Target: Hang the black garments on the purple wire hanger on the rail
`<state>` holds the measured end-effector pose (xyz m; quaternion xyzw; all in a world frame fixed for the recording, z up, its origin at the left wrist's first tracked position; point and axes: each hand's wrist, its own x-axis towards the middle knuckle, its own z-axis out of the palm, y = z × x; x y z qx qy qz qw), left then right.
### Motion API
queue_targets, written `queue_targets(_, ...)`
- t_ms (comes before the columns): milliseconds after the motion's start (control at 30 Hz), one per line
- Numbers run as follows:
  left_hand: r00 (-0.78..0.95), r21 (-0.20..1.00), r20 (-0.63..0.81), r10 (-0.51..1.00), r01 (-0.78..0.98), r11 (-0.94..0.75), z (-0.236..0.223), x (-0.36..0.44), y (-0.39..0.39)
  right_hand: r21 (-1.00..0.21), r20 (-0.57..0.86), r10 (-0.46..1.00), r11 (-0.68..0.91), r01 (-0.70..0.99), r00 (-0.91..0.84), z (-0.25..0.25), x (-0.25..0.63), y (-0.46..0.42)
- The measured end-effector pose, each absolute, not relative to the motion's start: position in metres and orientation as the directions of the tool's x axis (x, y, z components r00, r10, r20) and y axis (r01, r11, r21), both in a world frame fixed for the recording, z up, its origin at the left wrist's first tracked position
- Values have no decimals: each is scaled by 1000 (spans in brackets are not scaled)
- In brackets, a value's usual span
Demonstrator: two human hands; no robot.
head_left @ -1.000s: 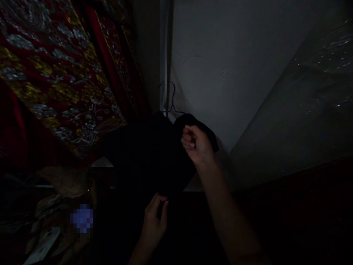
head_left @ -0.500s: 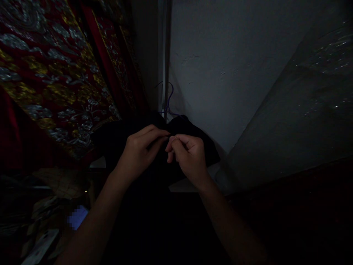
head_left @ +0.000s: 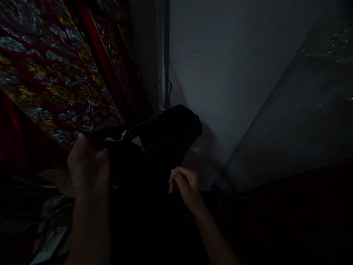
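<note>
At centre: black cloth garment point(head_left: 157, 162) on thin purple hanger point(head_left: 170, 88), hooked at narrow pale upright strip point(head_left: 162, 55), likely bearing weight | 8–9 o'clock: left hand point(head_left: 88, 160) gripping cloth edge, seemingly spreading neckline | 6 o'clock: right hand point(head_left: 184, 184) curled narrow; cloth caught, can't tell

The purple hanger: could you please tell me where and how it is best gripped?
The hanger is probably best pinched at the right curve of its hook, from the picture's right: that thin bend stands exposed against the grey wall, whereas the black garment covers much of the frame below.
</note>
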<state>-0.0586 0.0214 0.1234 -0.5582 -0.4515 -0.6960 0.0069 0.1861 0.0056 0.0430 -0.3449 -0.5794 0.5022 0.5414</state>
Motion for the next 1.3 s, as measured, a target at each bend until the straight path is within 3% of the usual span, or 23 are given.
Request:
queue_targets(33,-469,709,702,537,384,-591,105,-62,18,-959,270,943,244,-144,-196,38,187,-5)
queue_targets(67,-617,813,508,601,111,-572,86,-62,14,-963,253,945,226,-146,-209,33,187,-15)
queue_targets(100,-697,842,274,663,-159,-515,68,-58,10,-968,230,950,200,-155,-211,28,188,-23)
queue_targets(167,-671,760,-113,732,-533,-372,34,-44,2,-972,179,970,148,-182,-167,18,190,-32)
queue_targets(233,-581,684,-279,765,-679,-266,8,-25,-5,-973,143,987,126,-195,-73,9,193,-33)
queue_targets(300,-559,668,-303,772,-702,-246,-5,-8,-9,-978,133,991,134,-160,17,2,198,-30)
queue_targets(500,-510,788,6,860,-527,-318,9,27,-27,-949,311,941,315,-15,133,-9,206,-23)
queue_targets(633,-319,928,293,901,-133,-348,26,51,-44,-943,334,936,329,-55,-110,-7,195,-31)
queue_targets(767,-64,841,510,858,243,-482,36,61,-47,-954,299,915,294,-61,-271,4,188,-35)
queue_targets(833,37,844,485,873,241,-479,36,58,-41,-955,286,902,297,-16,-323,13,195,-31)
queue_targets(933,279,925,313,908,129,-359,26,51,-29,-957,218,870,279,77,-442,32,217,-18)
queue_targets(1033,467,926,99,879,281,-253,13,43,-17,-923,199,847,331,197,-493,61,244,3)
queue_targets(1133,484,802,-19,875,530,-276,15,28,-4,-826,360,812,507,248,-460,93,265,31)
queue_targets(1233,444,627,-26,895,705,-332,36,-1,8,-756,570,790,612,231,-227,110,270,65)
queue_targets(1300,418,541,-70,906,778,-318,53,-23,13,-756,610,785,617,217,-107,108,261,90)
